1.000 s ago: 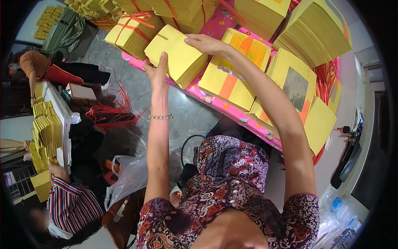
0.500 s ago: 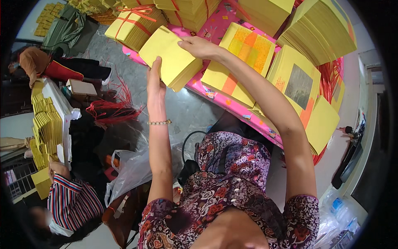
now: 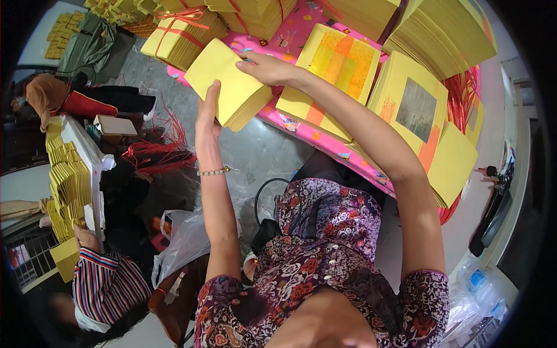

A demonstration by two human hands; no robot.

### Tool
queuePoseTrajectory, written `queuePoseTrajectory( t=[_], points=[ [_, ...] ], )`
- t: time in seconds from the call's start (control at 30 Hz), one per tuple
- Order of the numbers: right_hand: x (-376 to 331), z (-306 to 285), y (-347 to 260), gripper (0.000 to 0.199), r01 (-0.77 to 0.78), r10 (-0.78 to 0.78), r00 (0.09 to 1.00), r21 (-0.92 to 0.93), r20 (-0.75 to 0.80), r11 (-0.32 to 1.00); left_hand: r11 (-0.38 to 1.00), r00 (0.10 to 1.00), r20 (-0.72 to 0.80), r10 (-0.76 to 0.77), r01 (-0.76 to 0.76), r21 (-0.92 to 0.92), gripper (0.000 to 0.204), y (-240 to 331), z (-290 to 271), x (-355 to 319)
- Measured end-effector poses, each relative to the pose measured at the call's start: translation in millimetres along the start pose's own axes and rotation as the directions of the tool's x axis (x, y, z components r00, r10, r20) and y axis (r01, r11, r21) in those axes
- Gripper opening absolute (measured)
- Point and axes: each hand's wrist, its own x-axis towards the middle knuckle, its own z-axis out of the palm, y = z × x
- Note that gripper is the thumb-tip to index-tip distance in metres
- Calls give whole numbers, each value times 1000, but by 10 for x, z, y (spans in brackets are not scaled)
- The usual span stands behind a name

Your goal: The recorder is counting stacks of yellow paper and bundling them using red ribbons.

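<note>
1. Left hand [image 3: 208, 116]: fingers were flat and extended, pressed against the near edge of the plain yellow paper stack [image 3: 229, 84], with the thumb hidden behind the stack. No curl around it; it acted as a brace rather than a pinch.
2. Right hand [image 3: 268, 68]: fingers were spread across the top right corner of the same stack, palm down and lightly bent, holding the sheets down. Both hands were occupied with this one stack.
3. Stack position: it was tilted, overhanging the near edge of the pink patterned table [image 3: 301, 130], and mostly in the air between the two hands.
4. Handling, my read: a thick block of thin loose sheets with moderate weight. It was stiff as a block but prone to fanning or shearing if squeezed unevenly. The faces looked smooth, so top sheets could slide.
5. Best hold, judged: opposing edges or corners clamped through the full thickness, with one palm supporting underneath. Pinching only the top sheets would be a mistake.
6. Nearby on the table were a printed yellow-and-orange stack [image 3: 333, 72] just right of the right wrist, a stack with a grey foil square [image 3: 415, 110] further right, and bundles tied with red string [image 3: 183, 37] behind.
7. On the left, a seated person in a striped shirt [image 3: 104, 284] was beside a white table with more yellow sheets [image 3: 67, 185], well apart.
</note>
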Motion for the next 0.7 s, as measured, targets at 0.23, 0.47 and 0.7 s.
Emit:
queuePoseTrajectory(
  t=[0.23, 0.47, 0.7],
  points=[
    [-109, 51, -131, 53, 75, -80, 997, 175, 22, 982, 983, 994, 112, 4, 16, -183, 56, -6, -209, 58],
    [-472, -235, -215, 44, 90, -90, 996, 123, -4, 988, 890, 962, 270, -35, 153, -430, 47, 213, -92, -228],
    [-1220, -374, -236, 42, 3, 7, 999, 214, -47, 977, 841, 934, 357, -18, 207, -500, 49, 358, 241, -613]
  ],
)
